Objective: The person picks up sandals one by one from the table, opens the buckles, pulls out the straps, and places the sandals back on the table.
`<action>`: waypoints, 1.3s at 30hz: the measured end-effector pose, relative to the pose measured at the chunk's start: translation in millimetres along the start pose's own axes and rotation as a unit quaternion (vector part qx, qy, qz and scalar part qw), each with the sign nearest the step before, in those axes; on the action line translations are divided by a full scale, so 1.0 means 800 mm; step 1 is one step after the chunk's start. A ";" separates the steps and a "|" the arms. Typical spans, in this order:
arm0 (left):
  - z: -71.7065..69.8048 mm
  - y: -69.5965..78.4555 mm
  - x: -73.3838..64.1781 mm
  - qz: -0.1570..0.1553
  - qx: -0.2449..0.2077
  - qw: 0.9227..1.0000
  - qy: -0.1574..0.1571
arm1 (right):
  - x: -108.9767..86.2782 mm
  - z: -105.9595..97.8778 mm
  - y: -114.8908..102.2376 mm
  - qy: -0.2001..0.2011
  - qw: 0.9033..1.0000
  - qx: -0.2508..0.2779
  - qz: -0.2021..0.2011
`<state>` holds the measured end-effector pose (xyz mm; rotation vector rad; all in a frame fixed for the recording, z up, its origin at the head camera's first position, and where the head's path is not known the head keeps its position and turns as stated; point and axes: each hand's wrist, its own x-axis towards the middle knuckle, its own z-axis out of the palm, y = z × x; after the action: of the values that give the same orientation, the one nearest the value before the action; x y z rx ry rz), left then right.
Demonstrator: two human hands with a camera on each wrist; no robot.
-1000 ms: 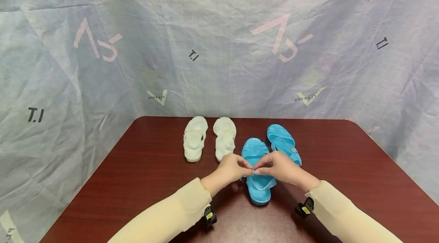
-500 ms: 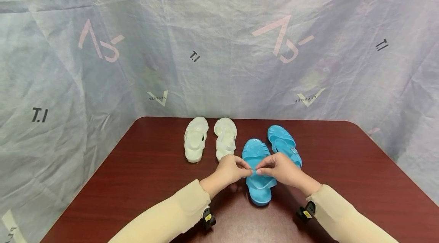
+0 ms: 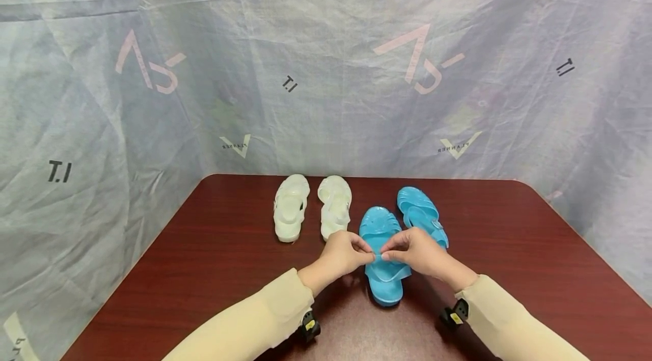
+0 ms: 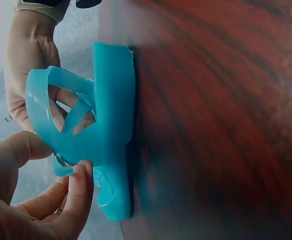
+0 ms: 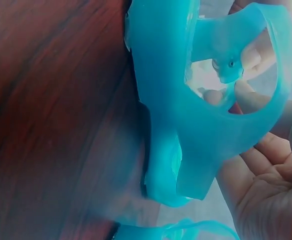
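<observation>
A blue jelly sandal [image 3: 379, 219] lies toe-away on the table, between my two hands. On its left side my left hand [image 3: 340, 256] pinches the buckle end [image 4: 62, 160] of the strap between thumb and fingers, as the left wrist view shows. From the other side my right hand [image 3: 421, 254] pinches the thin blue strap [image 5: 228, 97] with thumb and fingertip. Both sets of fingertips meet above the footbed with a small gap between them. Whether the strap passes through the buckle is hidden by the fingers.
Just beyond the right hand lies a second blue sandal [image 3: 417, 211], angled and partly covered. Two white sandals, one left [image 3: 289, 208] and one right [image 3: 334, 205], lie side by side on the brown table [image 3: 219, 248]. A printed cloth [image 3: 331, 112] hangs behind.
My fingertips, nearly touching a second ago, have drawn slightly apart over the sandal. In the last half second hardly anything has moved.
</observation>
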<state>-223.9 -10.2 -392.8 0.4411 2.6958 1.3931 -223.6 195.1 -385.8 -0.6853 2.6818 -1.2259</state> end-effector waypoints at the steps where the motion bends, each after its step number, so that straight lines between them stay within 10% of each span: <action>1: 0.001 0.000 0.001 0.003 0.004 1.000 0.002 | -0.001 0.001 0.000 0.002 1.000 -0.003 0.000; 39: 0.002 -0.001 0.001 -0.005 -0.015 1.000 -0.002 | -0.007 0.016 0.007 0.028 0.999 0.033 -0.010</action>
<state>-224.8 -9.1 -394.4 0.4273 2.6662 1.4283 -217.3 192.0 -398.7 -0.6804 2.6712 -1.3525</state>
